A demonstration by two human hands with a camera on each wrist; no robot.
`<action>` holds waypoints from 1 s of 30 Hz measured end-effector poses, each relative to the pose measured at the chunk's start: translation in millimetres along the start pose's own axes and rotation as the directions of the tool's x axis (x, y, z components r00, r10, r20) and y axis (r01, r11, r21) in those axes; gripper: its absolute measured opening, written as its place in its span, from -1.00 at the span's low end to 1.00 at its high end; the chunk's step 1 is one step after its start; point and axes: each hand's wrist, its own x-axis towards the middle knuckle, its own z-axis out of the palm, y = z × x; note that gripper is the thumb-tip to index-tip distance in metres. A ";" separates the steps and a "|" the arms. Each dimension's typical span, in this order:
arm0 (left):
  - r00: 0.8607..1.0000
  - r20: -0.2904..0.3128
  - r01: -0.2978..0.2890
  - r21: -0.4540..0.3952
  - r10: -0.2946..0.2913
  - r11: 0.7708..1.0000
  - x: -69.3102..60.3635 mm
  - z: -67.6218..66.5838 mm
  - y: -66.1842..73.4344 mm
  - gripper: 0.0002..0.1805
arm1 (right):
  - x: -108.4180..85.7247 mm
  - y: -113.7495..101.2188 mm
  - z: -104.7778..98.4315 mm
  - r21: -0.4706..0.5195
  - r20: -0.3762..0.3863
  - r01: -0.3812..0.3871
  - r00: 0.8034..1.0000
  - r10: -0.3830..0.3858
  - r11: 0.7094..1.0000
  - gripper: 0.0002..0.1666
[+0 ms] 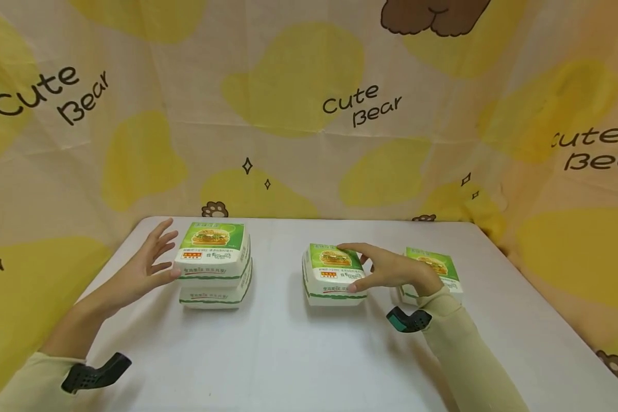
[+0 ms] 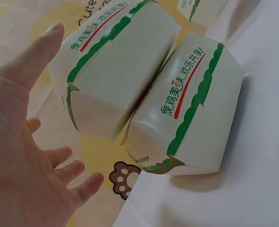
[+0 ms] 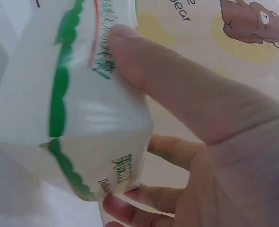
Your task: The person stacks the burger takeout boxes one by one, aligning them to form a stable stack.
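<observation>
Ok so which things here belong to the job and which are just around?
Likely the job:
box held by the right hand
two-box stack beside the open left hand
matching box, partly hidden by the right arm, probably

Just around:
table
printed cloth behind

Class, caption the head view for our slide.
The right grip holds a burger box; the left grip hovers beside two stacked boxes.

Sheeny card, matt cloth

Your burger boxes (image 1: 333, 280) look like thin printed card, smooth with a soft sheen. You've got a smooth matt bench (image 1: 288, 355), creased matt cloth backdrop (image 1: 195, 131), matt fabric sleeves (image 1: 468, 355) and plastic-looking wrist mounts (image 1: 95, 375), dull finish.
</observation>
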 end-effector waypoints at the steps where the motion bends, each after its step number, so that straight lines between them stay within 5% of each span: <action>1: 1.000 0.000 -0.001 0.003 0.001 1.000 0.1 0.8 0.0 0.12 | 0.6 0.0 0.7 0.008 -0.010 0.000 1.000 0.000 1.000 0.09; 17: 1.000 0.011 -0.005 0.033 0.004 0.999 0.0 -2.4 -0.1 0.10 | 7.9 -7.0 2.8 0.042 -0.194 0.069 0.979 -0.059 0.997 0.07; 30: 1.000 0.030 0.004 0.069 -0.006 0.998 -1.7 -1.1 -0.9 0.04 | 11.8 -7.6 6.2 0.042 -0.246 0.079 0.967 -0.067 0.996 0.07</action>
